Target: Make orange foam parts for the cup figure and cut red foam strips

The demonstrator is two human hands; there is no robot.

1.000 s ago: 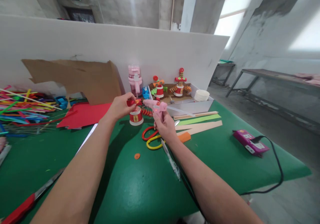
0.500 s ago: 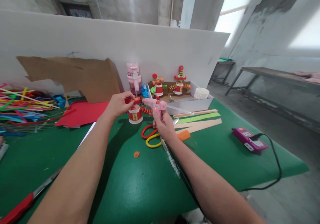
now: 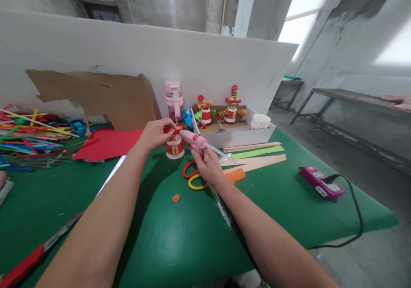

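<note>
My left hand [image 3: 158, 135] pinches the red tube-like top piece [image 3: 179, 129] of a small figure built on a red-and-white paper cup [image 3: 175, 147]. The cup stands upright on the green table. In my right hand [image 3: 208, 164] is a pink hot glue gun [image 3: 196, 141] with a clear glue stick [image 3: 221, 152] sticking out of its back. Its nozzle points left, close to the red piece; whether it touches I cannot tell. Under my right hand lie red-and-yellow-handled scissors [image 3: 196, 186]. A small orange disc [image 3: 176, 198] lies nearer to me.
A white box [image 3: 234, 139] behind holds two similar figures and stacked paper cups [image 3: 260, 121]. Paper strips [image 3: 257, 152] lie before it. Colourful pipe cleaners [image 3: 28, 129] and red sheets [image 3: 109, 144] are left. A purple power strip [image 3: 323, 183] with a cable sits right. A red-handled cutter [image 3: 28, 262] lies front left.
The glue gun has tilted, its nozzle moving left toward the red piece and its rear dropping. My left hand keeps its hold on the figure.
</note>
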